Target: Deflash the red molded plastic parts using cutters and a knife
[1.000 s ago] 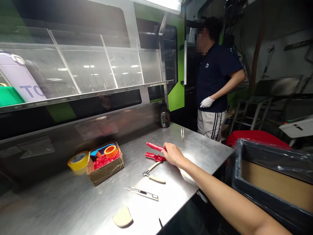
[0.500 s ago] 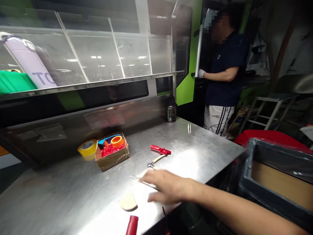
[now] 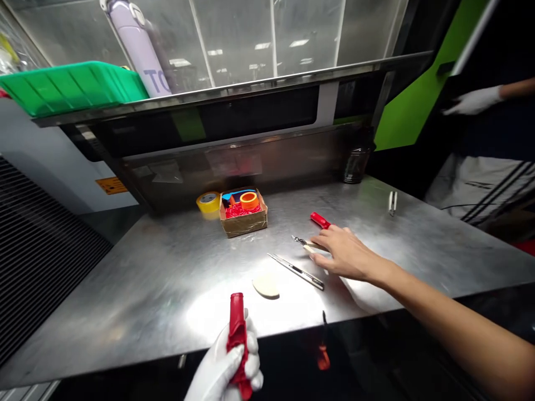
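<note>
My left hand (image 3: 223,365), in a white glove, is closed around a red plastic part (image 3: 237,320) with a tube-like upper end, held upright at the table's front edge. My bare right hand (image 3: 345,253) is over the table, thumb and fingers around the pale handles of small cutters (image 3: 309,245), whose metal jaws point left. Just beyond those fingers lies another red plastic part (image 3: 320,220), partly hidden by the hand. A slim silver pointed tool (image 3: 297,272) rests nearer to me. Left of it lies a flat cream-coloured piece (image 3: 266,287).
Toward the back sit a small cardboard box (image 3: 244,225) with red pieces and orange tape, and a yellow tape roll (image 3: 208,202). A dark bottle (image 3: 356,164) and a white-handled tool (image 3: 393,203) are at right. A co-worker's gloved hand (image 3: 478,101) shows beyond the metal table (image 3: 167,267).
My view has swung left and down. My right hand has moved from above the silver tool to the cutters. My left hand has come into view with its red part.
</note>
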Tool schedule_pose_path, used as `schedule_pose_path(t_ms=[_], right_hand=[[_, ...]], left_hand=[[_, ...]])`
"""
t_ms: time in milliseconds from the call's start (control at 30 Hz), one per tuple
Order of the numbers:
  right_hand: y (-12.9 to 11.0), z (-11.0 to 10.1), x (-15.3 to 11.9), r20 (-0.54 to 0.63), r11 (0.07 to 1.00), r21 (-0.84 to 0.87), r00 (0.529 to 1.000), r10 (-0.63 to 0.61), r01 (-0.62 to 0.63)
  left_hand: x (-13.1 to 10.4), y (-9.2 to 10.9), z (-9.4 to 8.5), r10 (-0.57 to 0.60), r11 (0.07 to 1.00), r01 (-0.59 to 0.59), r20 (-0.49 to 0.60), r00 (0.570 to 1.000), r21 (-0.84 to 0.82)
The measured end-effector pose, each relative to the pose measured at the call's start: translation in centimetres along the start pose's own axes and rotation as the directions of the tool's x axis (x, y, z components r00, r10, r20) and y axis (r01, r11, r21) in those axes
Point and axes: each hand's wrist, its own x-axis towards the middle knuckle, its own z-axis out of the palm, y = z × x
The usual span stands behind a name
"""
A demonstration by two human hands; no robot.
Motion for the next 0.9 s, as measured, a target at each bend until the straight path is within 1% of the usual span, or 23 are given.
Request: schedule_pose_path(t_ms=[100, 200, 267, 367, 433, 500, 567, 667, 767, 900], right_hand=[[-2.2, -1.2, -2.0, 0.002, 0.986, 0.127, 0.994, -0.111, 0.11], [-4.8, -2.2, -4.1, 0.056, 0.918, 0.336, 0.969, -0.242, 0.21], [-6.5, -2.5, -5.1, 0.092, 0.884, 0.393, 0.946, -0.309, 0.251], [-8.9, -2.3, -5.9, 0.112, 0.869, 0.391, 0.921, -0.372, 0.303], [-10.2, -1.9, -6.0, 0.111, 0.872, 0.355, 0.911, -0.397, 0.337], [-11.2, -1.5, -6.0, 0.098, 0.875, 0.282, 0.895, -0.435, 0.394], [-11.9, -1.2, -5.9, 0.078, 0.857, 0.186, 0.862, -0.501, 0.481], [-12.8, -1.1, -5.6, 0.045, 0.798, 0.031, 0.797, -0.602, 0.601], [-13.4, -0.9, -5.3, 0.02, 0.743, -0.106, 0.748, -0.663, 0.661], [-14.1, -0.4, -5.2, 0.03, 0.696, -0.22, 0.718, -0.696, 0.684]], left_hand=[[-0.3, 0.4, -0.1, -0.007, 1.0, 0.005, -0.082, 0.997, -0.02], [-0.5, 0.7, 0.1, -0.007, 1.0, 0.007, -0.091, 0.996, 0.002], [-0.3, 0.3, 0.1, 0.052, 0.998, -0.047, -0.098, 0.994, 0.05], [0.4, -0.6, -0.6, 0.154, 0.985, -0.135, -0.188, 0.97, 0.108], [0.7, -1.0, -0.8, 0.167, 0.983, -0.143, -0.252, 0.953, 0.112], [0.5, -0.9, -0.5, 0.141, 0.989, -0.119, -0.296, 0.945, 0.09], [-0.1, -0.4, 0.2, 0.077, 0.997, -0.064, -0.33, 0.941, 0.05], [-0.9, 0.5, 1.2, 0.01, 1.0, -0.011, -0.379, 0.925, -0.001], [-1.0, 0.4, 1.3, 0.025, 1.0, -0.027, -0.404, 0.914, 0.002], [-0.4, -0.6, 0.5, 0.071, 0.997, -0.06, -0.415, 0.907, 0.037]])
